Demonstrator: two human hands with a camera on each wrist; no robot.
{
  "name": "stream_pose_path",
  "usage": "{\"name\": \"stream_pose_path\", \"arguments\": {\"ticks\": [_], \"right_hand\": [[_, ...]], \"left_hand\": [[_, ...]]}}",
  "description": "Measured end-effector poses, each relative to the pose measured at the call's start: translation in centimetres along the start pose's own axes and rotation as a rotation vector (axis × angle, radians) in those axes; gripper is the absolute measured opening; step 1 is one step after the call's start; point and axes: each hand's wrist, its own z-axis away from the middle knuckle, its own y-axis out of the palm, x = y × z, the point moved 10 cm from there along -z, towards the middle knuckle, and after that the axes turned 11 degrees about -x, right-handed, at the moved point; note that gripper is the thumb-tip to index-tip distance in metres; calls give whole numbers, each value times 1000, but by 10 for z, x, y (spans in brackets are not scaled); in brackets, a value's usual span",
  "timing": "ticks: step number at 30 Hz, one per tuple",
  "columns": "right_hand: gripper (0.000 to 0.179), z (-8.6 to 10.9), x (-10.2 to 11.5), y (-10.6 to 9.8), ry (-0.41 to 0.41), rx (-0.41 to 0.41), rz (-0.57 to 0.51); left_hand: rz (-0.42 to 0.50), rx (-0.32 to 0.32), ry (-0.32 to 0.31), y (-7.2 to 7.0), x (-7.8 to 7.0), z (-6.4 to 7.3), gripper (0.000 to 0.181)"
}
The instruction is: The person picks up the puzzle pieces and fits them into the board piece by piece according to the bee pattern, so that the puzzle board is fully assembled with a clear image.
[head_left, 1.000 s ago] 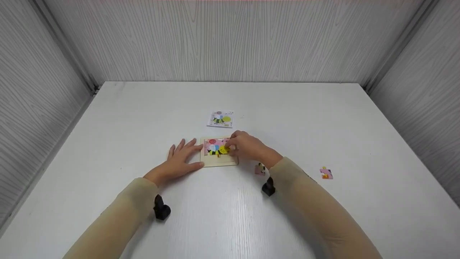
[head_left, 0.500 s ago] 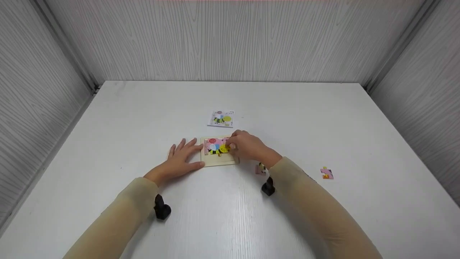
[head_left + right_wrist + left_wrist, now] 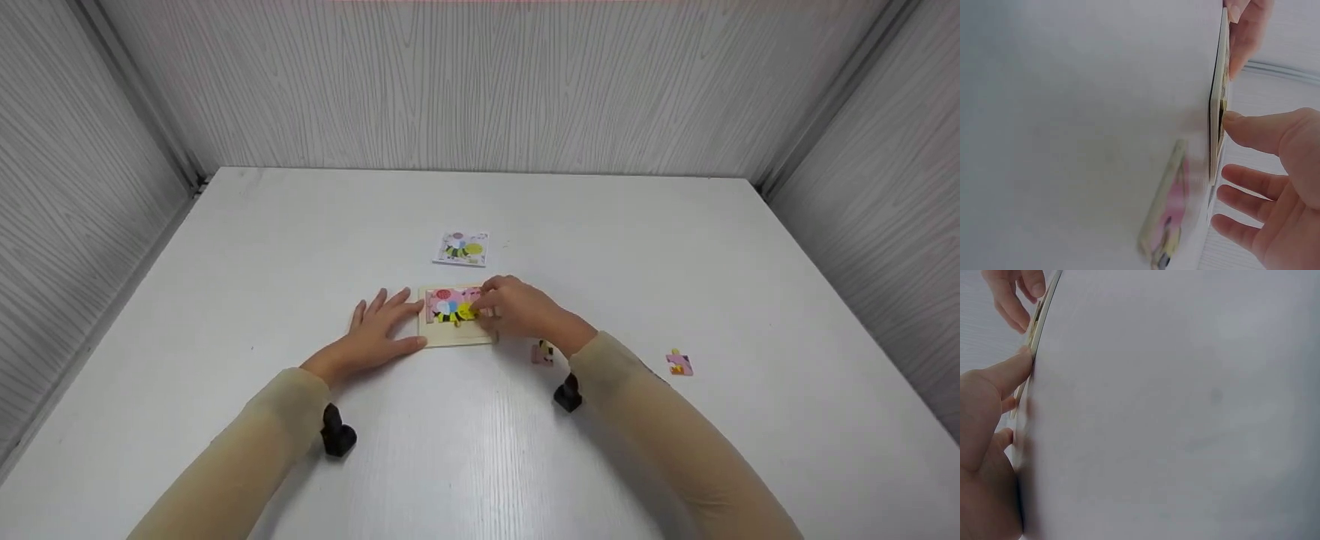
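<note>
A wooden puzzle tray [image 3: 450, 335] lies mid-table, its upper part filled with joined pieces [image 3: 444, 306] showing a yellow-and-black bee on pink. Along the lower part bare wood shows. My left hand [image 3: 371, 341] lies flat with fingers spread, thumb and index fingertips at the tray's left edge. Over the tray's right side is my right hand [image 3: 521, 309], covering that edge. In the right wrist view its thumb [image 3: 1258, 130] touches the pieces in the tray, and its other fingers [image 3: 1247, 183] extend loosely, apart from the thumb.
A loose puzzle piece [image 3: 542, 352] lies beside the right wrist, and another piece [image 3: 679, 363] farther right. Behind the tray sits a square picture card [image 3: 460, 248] with the same bee. Grey wood-grain panels [image 3: 480, 90] enclose the white table [image 3: 480, 450] at back and sides.
The right hand's fingers have loosened slightly over the puzzle, and its forearm has shifted a little to the right. The left hand stays in place at the tray's edge.
</note>
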Motion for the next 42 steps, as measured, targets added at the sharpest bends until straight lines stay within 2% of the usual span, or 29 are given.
{"name": "stream_pose_path", "arguments": {"ticks": [11,15,18,28,37,42], "right_hand": [[35,2,2,8,11,60,90],[37,0,9,12,-23,84,131],[38,-1,10,13,-18,86,118],[36,7,2,-5,8,11,-4],[38,25,-14,-18,47,-30,31],[38,40,-26,-26,67,-57,21]], "left_hand": [[7,-8,9,-1,-4,1,68],[1,-18,-2,-2,-1,3,67],[0,-20,-12,-1,2,4,67],[2,-15,-11,-1,1,2,67],[3,-18,-9,-3,0,4,67],[-3,-24,14,-1,-2,1,67]]}}
